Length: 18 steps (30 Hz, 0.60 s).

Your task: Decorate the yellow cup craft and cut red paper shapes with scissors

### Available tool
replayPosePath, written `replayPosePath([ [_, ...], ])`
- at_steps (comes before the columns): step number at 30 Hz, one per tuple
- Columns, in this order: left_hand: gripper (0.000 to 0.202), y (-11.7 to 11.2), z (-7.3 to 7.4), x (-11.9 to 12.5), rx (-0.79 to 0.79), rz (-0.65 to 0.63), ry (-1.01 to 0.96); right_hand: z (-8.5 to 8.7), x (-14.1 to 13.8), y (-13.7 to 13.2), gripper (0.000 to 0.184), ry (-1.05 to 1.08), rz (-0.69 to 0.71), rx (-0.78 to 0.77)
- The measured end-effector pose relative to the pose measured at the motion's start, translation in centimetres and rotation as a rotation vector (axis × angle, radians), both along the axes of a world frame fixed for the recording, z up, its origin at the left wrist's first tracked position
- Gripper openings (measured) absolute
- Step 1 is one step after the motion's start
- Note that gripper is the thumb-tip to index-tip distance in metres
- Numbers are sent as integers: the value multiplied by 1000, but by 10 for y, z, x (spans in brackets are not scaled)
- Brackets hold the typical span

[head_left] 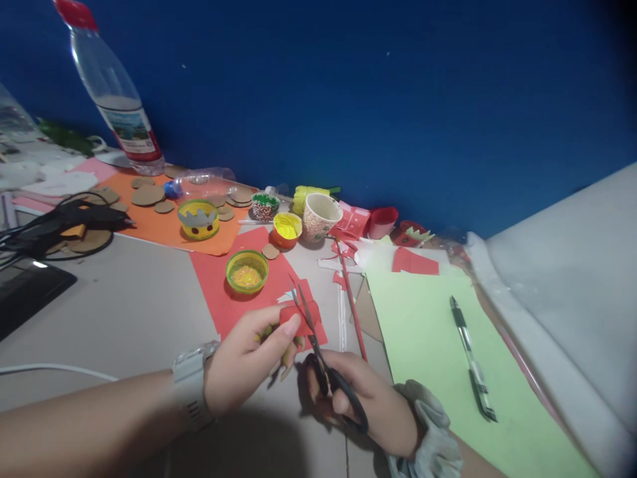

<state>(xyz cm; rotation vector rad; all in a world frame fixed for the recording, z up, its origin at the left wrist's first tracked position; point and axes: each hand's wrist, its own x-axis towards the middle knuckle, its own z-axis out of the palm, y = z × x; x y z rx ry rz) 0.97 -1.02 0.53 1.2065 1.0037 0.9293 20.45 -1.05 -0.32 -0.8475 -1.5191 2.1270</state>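
My left hand (259,362) pinches a small piece of red paper (293,318) between thumb and fingers. In my right hand (368,395) is a pair of scissors (322,362) with black handles, my fingers in the loops. The scissor blades point away from me, slightly parted, at the right side of the held red paper. Below them lies a larger sheet of red paper (213,275) on the table. A yellow and green bowl (247,272) stands on that sheet, just beyond my left hand.
Painted paper cups (321,218) and a yellow cup with a grey crown (198,220) stand along the back. A tall bottle (119,106) and a black glue gun (94,216) are at left. Rightward, a pen (470,355) lies on green paper (413,325). A red pencil (352,299) lies between.
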Motion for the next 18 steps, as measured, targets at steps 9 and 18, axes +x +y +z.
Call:
replayPosePath([
  [9, 45, 1, 2, 0, 20, 0, 12, -1, 0, -2, 57, 30, -44, -4],
  [18, 45, 0, 2, -2, 1, -4, 35, 0, -1, 0, 56, 40, -20, 31],
])
